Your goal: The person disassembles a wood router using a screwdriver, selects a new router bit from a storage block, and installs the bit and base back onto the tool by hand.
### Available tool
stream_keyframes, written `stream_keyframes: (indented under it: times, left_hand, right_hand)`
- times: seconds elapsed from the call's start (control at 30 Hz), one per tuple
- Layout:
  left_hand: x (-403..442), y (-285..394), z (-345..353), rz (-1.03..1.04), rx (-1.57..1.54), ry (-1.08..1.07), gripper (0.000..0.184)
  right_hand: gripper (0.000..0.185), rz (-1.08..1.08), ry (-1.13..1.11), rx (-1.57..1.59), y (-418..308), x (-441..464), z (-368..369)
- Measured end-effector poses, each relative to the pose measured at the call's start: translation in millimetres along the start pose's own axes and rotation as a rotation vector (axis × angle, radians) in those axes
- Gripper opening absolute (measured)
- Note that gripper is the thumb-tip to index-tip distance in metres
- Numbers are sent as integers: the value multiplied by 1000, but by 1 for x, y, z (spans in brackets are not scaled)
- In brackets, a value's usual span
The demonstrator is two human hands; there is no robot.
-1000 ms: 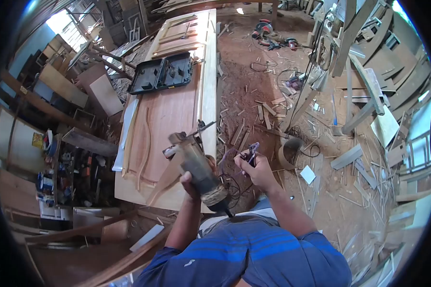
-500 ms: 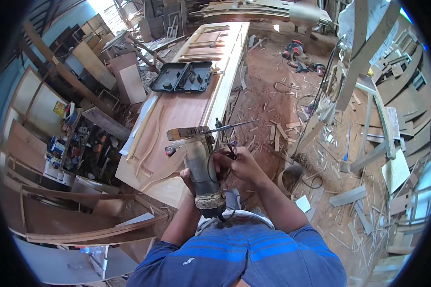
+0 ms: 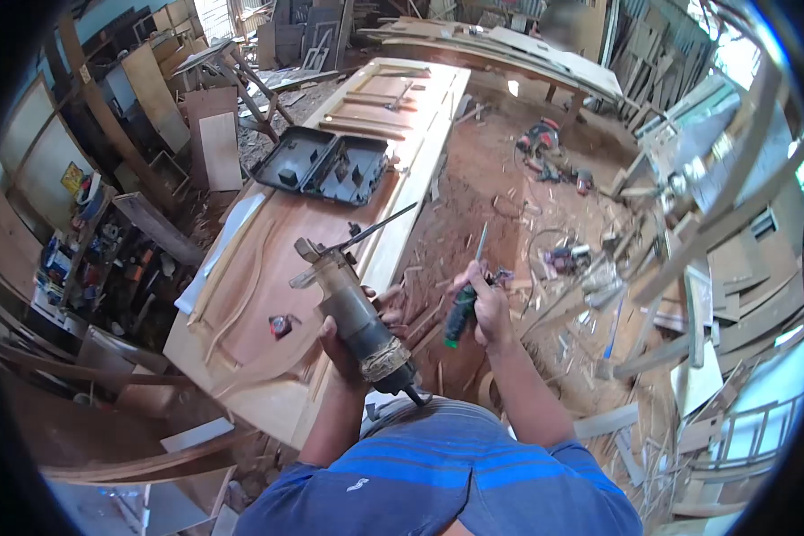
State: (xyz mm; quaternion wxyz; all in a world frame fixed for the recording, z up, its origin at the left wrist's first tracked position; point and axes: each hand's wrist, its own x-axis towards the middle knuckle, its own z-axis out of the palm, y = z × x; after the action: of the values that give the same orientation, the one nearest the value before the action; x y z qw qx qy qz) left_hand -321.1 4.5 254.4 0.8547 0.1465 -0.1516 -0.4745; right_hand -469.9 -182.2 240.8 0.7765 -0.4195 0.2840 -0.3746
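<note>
My left hand (image 3: 338, 347) is wrapped round the cylindrical body of a trim router (image 3: 355, 308), held tilted over the near edge of the bench. A metal base and a long thin rod stick out at its top end, and string or tape is wound round its lower part. To the right, apart from the router, my right hand (image 3: 489, 308) grips a screwdriver (image 3: 460, 317) with a green and black handle, its thin shaft pointing up. Something small and dark also shows by the right fingers, too small to name. A tape measure (image 3: 282, 325) lies on the wooden panel (image 3: 268, 268) left of the router.
An open black tool case (image 3: 322, 165) lies on the panel, with wooden strips and a hammer-like tool (image 3: 404, 96) beyond it. Red power tools (image 3: 543, 143) and wood scraps cover the floor at right. A cluttered shelf (image 3: 71, 241) stands at left.
My right hand has moved away from the router to the right, and the screwdriver now shows in it. The router has tilted further left in my left hand. The camera view has shifted.
</note>
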Motion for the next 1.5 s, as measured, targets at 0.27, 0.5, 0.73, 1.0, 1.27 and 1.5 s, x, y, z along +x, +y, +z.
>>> stream_keyframes:
  times: [0.27, 0.5, 0.73, 1.0, 1.27, 1.5]
  left_hand:
    - [137, 75, -76, 85, -138, 16, 101]
    - [147, 107, -112, 183, 123, 321, 87]
    - [117, 100, -129, 389, 275, 590, 89]
    - [146, 73, -97, 682, 397, 1054, 86]
    - [215, 46, -81, 776, 383, 1182, 85]
    - [241, 38, -80, 743, 325, 1095, 85]
  right_hand:
    - [32, 471, -30, -399, 76, 178, 1]
    - [20, 477, -478, -998, 196, 285, 40]
    - [31, 138, -774, -1391, 303, 370, 95]
    - [43, 29, -1051, -1462, 353, 438, 132]
    - [42, 79, -898, -1189, 320, 488, 130]
    - [61, -253, -863, -1344, 296, 473, 138]
